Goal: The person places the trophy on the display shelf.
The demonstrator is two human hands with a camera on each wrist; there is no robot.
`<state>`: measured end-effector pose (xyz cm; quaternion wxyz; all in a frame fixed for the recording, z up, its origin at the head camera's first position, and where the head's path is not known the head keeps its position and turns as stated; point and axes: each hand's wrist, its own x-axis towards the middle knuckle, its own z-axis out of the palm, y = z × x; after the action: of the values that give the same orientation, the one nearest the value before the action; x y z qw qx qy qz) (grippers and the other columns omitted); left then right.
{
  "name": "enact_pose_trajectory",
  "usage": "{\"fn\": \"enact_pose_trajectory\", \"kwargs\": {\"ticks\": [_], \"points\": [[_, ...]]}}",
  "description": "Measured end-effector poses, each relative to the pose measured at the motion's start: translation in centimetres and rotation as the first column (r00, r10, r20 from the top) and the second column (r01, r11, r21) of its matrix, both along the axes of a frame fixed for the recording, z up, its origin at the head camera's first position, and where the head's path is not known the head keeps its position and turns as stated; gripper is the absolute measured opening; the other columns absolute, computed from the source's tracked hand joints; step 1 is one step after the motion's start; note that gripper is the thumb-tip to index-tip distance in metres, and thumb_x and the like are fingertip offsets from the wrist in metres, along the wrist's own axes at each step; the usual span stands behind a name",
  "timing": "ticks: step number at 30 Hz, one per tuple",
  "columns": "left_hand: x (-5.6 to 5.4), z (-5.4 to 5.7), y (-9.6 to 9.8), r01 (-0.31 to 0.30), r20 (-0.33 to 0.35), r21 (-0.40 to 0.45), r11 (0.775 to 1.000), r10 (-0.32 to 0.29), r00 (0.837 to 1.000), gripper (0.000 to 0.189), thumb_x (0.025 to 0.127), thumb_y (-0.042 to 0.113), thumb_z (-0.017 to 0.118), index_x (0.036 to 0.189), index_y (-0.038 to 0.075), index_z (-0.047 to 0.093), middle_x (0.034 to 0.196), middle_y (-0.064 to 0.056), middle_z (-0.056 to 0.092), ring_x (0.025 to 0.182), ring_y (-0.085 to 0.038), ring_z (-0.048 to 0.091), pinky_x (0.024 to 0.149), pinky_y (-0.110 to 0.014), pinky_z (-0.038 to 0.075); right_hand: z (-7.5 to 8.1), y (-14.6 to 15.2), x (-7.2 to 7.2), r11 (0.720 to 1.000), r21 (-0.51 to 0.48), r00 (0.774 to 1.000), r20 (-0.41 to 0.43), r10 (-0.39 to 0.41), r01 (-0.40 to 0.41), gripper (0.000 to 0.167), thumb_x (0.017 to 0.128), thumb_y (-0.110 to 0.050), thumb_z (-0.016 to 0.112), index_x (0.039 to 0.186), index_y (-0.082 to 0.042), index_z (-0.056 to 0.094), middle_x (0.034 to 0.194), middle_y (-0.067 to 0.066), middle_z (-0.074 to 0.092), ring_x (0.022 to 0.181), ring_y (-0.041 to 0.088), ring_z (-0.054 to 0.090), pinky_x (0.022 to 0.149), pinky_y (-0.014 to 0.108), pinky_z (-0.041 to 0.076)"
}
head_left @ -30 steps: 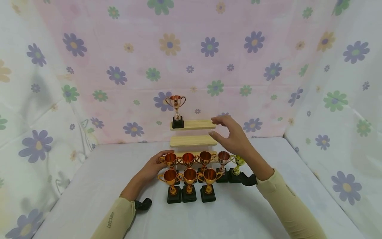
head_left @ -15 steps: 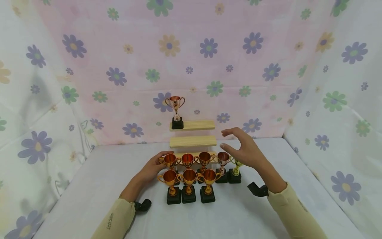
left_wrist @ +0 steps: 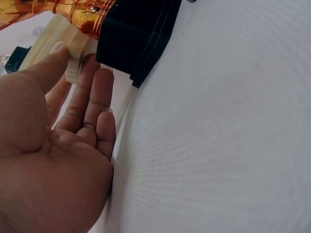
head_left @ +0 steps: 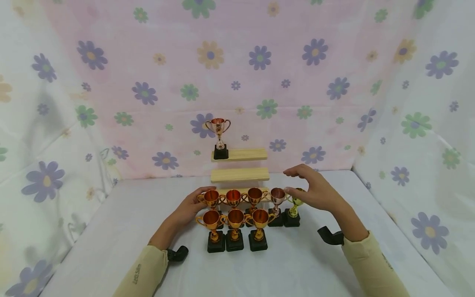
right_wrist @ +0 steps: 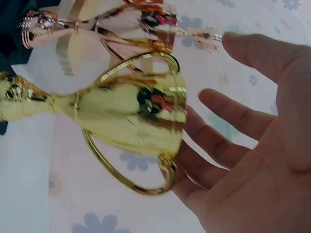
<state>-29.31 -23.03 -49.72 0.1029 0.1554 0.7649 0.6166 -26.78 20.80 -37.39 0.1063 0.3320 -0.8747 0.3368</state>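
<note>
My left hand (head_left: 188, 207) grips the left end of a small wooden stepped stand (head_left: 240, 175), its thumb lying on the wood in the left wrist view. Close by that hand is the black base of an orange-gold trophy cup (left_wrist: 129, 36). My right hand (head_left: 320, 194) hovers with fingers spread and curved beside a yellow-gold trophy cup (right_wrist: 131, 111) at the right end of the back row, holding nothing. Left of it stands a rose-gold trophy cup (head_left: 276, 202). Another rose-gold trophy cup (head_left: 219, 138) stands on the left of the top step.
Three orange-gold trophy cups stand in the front row, including the rightmost front cup (head_left: 260, 227). Several more cups in the row behind partly cover the lowest step. A white cloth (head_left: 297, 264) covers the table, and a flowered curtain (head_left: 237, 62) hangs behind and at both sides.
My right hand has moved from beside the top step down and to the right, to the yellow-gold trophy cup. My left hand has stayed in place.
</note>
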Motion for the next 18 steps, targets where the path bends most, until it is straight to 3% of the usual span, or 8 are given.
{"fn": "enact_pose_trajectory", "kwargs": {"ticks": [11,18], "points": [[0.0,0.2,0.1,-0.005,0.005,-0.009,1.0,0.005,1.0,0.054,0.108,0.005,0.056,0.16,0.014,0.045,0.134,-0.01,0.068,0.121,-0.023,0.065,0.112,-0.046,0.044,0.5,2.0,0.4,0.994,0.097,0.988,0.149,0.028,-0.043,0.072,0.089,-0.028,0.088,0.151,-0.014,0.054,0.142,0.008,0.06,0.127,0.032,0.059,0.104,0.06,0.05],[0.1,0.3,0.2,-0.001,-0.005,-0.001,1.0,0.001,1.0,0.055,0.108,0.003,0.056,0.161,0.009,0.043,0.132,-0.012,0.068,0.117,-0.023,0.066,0.109,-0.042,0.047,0.4,2.4,0.5,0.99,0.11,0.986,0.152,0.065,-0.083,0.067,0.088,-0.02,0.088,0.147,-0.011,0.057,0.136,0.009,0.063,0.116,0.029,0.066,0.094,0.054,0.057]]}}
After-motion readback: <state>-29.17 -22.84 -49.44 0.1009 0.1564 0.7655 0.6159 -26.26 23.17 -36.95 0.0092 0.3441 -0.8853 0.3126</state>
